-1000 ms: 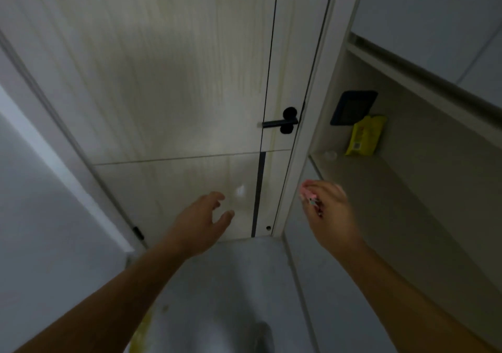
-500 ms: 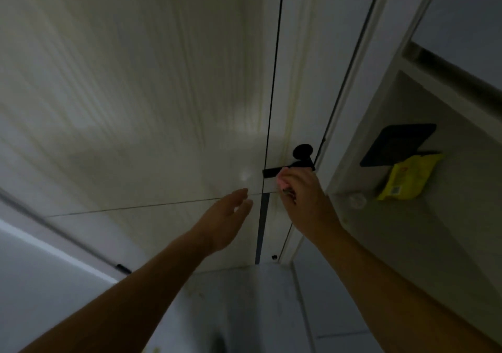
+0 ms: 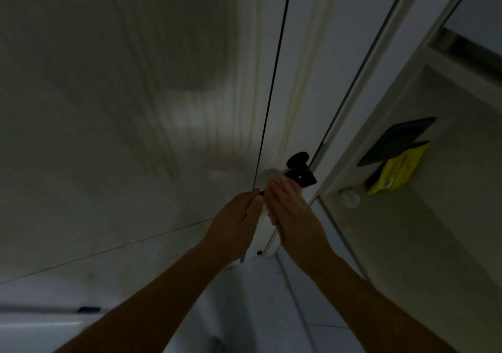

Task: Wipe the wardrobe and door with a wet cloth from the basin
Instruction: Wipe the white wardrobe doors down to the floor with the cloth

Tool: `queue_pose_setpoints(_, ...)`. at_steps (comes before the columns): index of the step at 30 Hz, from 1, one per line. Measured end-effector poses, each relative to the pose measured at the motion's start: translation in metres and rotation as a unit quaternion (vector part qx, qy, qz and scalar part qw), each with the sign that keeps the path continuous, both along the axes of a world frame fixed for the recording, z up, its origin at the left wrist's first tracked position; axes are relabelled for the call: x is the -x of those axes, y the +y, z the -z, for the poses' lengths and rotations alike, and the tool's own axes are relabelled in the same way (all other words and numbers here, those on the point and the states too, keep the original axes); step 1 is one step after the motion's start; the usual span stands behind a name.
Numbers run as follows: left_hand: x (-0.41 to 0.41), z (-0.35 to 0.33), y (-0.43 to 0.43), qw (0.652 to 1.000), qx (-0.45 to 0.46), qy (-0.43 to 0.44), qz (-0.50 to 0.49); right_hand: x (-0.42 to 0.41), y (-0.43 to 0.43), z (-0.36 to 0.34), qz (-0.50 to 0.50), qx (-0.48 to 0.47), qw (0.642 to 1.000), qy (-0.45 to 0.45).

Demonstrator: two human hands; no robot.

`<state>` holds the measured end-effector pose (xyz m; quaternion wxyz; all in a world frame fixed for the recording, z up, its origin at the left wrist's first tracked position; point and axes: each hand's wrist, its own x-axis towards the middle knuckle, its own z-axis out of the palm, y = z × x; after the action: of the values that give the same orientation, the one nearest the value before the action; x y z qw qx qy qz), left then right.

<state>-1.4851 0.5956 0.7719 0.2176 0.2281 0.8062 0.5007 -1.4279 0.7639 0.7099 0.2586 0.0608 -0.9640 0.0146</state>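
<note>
At the black door handle [image 3: 300, 174], both hands meet: right fingers [image 3: 277, 189] bunch a pale cloth [image 3: 267, 174] against the lever, left fingers [image 3: 251, 196] curl beside it. Best to wrap the lever fully and steady it.

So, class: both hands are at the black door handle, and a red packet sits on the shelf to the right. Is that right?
Not quite. The head view shows the packet is yellow, not red. Both hands, left and right, are at the black door handle, with the packet on the shelf to the right.

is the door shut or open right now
Shut, as far as shows: the pale wooden door lies flush with its white frame, only a thin dark seam between them. Both hands are at the black lever handle.
</note>
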Motion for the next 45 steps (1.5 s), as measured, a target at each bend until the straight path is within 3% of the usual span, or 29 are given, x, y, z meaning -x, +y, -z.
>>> queue_pose_setpoints(3,0.007,0.001,0.001,1.000,0.012,0.005,-0.008,-0.004,0.018,-0.007,0.004,0.031,0.999,-0.027)
queue_pose_setpoints(7,0.012,0.002,0.004,1.000,0.007,0.006,-0.024,0.001,0.059,-0.025,0.095,0.259,0.961,-0.011)
queue_pose_setpoints(9,0.012,0.002,0.008,0.999,0.003,0.008,-0.032,0.004,0.051,-0.030,0.109,0.384,0.916,-0.032)
queue_pose_setpoints(10,0.012,0.002,0.009,0.999,0.002,0.008,-0.037,0.003,0.043,-0.035,0.124,0.484,0.866,-0.030)
queue_pose_setpoints(12,0.010,0.001,0.012,0.999,0.000,0.013,-0.045,-0.002,0.027,-0.043,0.160,0.662,0.732,0.004)
queue_pose_setpoints(17,0.012,-0.004,0.016,0.997,0.013,-0.001,-0.079,0.013,0.021,-0.059,0.191,0.854,0.480,0.065)
queue_pose_setpoints(21,0.020,-0.003,0.026,0.989,0.031,-0.057,-0.130,0.010,0.010,-0.064,0.113,0.930,0.347,0.049)
queue_pose_setpoints(25,0.024,0.001,0.029,0.979,0.024,-0.116,-0.167,-0.003,-0.018,-0.059,0.110,0.936,0.332,-0.029)
queue_pose_setpoints(29,0.027,-0.002,0.022,0.970,0.017,-0.173,-0.170,0.007,-0.009,-0.057,0.095,0.957,0.272,0.039)
queue_pose_setpoints(31,0.025,-0.005,0.022,0.966,-0.007,-0.198,-0.164,0.008,-0.019,-0.054,0.085,0.953,0.290,0.011)
queue_pose_setpoints(34,0.022,-0.008,0.024,0.958,-0.034,-0.234,-0.161,0.003,-0.041,-0.047,0.066,0.922,0.373,-0.086)
queue_pose_setpoints(36,0.022,-0.008,0.023,0.953,-0.039,-0.256,-0.157,0.001,-0.039,-0.049,0.064,0.913,0.393,-0.093)
queue_pose_setpoints(41,0.022,-0.006,0.024,0.946,-0.041,-0.274,-0.169,0.004,0.001,-0.047,0.067,0.943,0.327,0.011)
queue_pose_setpoints(45,0.019,-0.001,0.026,0.944,-0.038,-0.276,-0.175,-0.003,-0.020,-0.045,0.084,0.924,0.365,-0.071)
